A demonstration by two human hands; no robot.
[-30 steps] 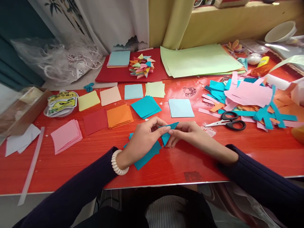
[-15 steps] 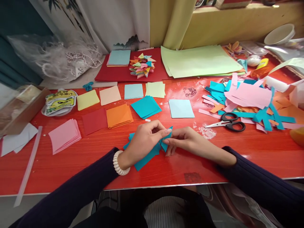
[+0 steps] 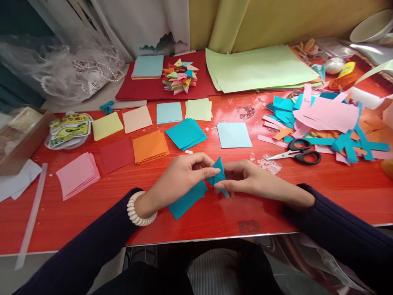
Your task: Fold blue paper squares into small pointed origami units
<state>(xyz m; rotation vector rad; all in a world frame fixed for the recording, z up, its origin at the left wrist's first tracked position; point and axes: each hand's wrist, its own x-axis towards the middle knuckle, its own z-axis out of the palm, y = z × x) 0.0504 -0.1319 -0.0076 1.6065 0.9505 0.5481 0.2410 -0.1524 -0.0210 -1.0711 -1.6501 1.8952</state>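
- I have the left hand (image 3: 190,176) pinching the folded paper (image 3: 220,178), thumb on its near face and fingers behind it.
- My right hand (image 3: 248,178) pinches the same paper from the other side, its thumb lower down; some of its fingers are hidden behind the piece.
- The paper is blue, creased and pointed at the top, held between both hands near the front of the red table (image 3: 123,221).
- Blue sheets (image 3: 187,200) lie partly under my view of the left hand; I cannot tell whether the hand touches them.
- Beyond the hands I see a teal stack (image 3: 186,134), with an orange stack (image 3: 150,146) to its left and a pale blue stack (image 3: 234,135) to its right.
- A pink stack (image 3: 78,176) sits farther left.
- To the right, the scissors (image 3: 296,153) lie with blades apart, just beside a heap of scraps (image 3: 327,114).
- At the back, a spiky paper ornament (image 3: 180,76) rests on red card (image 3: 141,92), next to large green sheets (image 3: 260,69).
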